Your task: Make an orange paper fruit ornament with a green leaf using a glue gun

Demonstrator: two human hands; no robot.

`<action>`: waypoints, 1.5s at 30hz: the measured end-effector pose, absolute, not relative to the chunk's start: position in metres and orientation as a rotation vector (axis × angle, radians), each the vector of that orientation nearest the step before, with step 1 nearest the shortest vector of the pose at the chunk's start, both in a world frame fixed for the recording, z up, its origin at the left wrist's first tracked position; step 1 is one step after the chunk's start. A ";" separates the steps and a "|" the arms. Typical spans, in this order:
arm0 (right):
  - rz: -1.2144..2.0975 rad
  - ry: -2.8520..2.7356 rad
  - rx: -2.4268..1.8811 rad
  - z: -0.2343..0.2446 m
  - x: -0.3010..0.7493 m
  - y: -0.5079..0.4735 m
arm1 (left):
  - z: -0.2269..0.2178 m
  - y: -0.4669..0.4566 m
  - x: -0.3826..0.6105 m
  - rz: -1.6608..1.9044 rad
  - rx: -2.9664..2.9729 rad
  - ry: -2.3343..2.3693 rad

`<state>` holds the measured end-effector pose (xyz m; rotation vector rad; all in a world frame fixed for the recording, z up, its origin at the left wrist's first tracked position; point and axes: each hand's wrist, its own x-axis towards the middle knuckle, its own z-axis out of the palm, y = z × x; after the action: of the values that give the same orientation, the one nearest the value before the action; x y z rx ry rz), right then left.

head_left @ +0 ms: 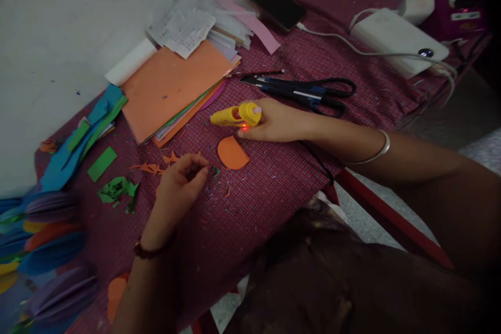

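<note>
My right hand (276,122) lies on the checked maroon cloth (250,209) and grips a yellow glue gun (235,115), whose nozzle points left and whose red light glows. An orange rounded paper piece (231,153) lies just below the gun. My left hand (180,182) rests to the left of that piece with its fingers curled in a pinch; what they hold is too small to name. A tiny green scrap (215,170) lies by its fingertips.
Black-and-blue scissors (309,91) lie behind the right hand. A stack of coloured paper (172,86), receipts, a phone (273,1) and a white power bank (395,36) with cable sit farther back. Green scraps (117,189) and paper flowers (47,250) lie at left.
</note>
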<state>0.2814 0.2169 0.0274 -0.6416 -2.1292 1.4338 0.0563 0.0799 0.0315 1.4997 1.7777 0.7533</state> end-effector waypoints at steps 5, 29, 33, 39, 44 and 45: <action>1.472 -2.146 -0.572 0.023 0.280 0.218 | 0.022 0.079 0.052 0.654 1.716 1.750; 2.037 -1.664 -0.875 0.031 0.273 0.199 | 0.041 0.080 0.089 1.103 0.678 1.509; 2.095 -1.655 -0.764 0.029 0.265 0.191 | 0.044 0.087 0.098 1.094 0.716 1.488; 2.068 -1.746 -0.789 0.036 0.263 0.186 | 0.048 0.097 0.113 1.101 0.698 1.428; 2.054 -1.672 -0.927 0.041 0.264 0.185 | 0.044 0.096 0.117 1.145 0.607 1.336; 2.064 -1.649 -0.947 0.041 0.264 0.185 | 0.043 0.096 0.117 1.146 0.601 1.322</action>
<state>0.2635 0.1850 0.0411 -0.9465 -1.6490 2.0639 0.1166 0.0960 0.0433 0.6005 1.3221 1.1464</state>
